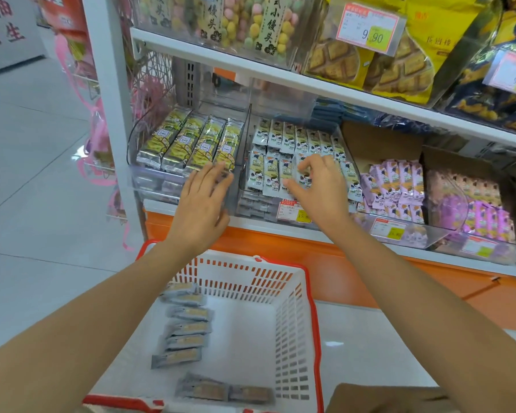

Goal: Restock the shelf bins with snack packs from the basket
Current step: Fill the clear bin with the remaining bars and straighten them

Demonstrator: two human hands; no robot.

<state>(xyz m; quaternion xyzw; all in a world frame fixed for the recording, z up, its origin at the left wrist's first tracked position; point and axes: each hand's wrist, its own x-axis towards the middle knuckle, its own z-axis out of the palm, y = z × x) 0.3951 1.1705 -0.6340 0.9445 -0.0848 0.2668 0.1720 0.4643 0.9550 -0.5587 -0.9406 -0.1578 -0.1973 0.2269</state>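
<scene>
A white basket with a red rim stands on the floor below me, holding several long grey snack packs. On the shelf, a clear left bin carries long yellow-green packs. A clear middle bin holds small white cartoon packs. My left hand lies flat with straight fingers against the front of the left bin, touching the nearest yellow-green pack. My right hand reaches into the middle bin, fingers curled and pinching a small white pack.
Purple snack packs fill a cardboard box to the right. The upper shelf carries bagged sweets and biscuits with price tags. A white upright post bounds the shelf on the left, with tiled floor beyond.
</scene>
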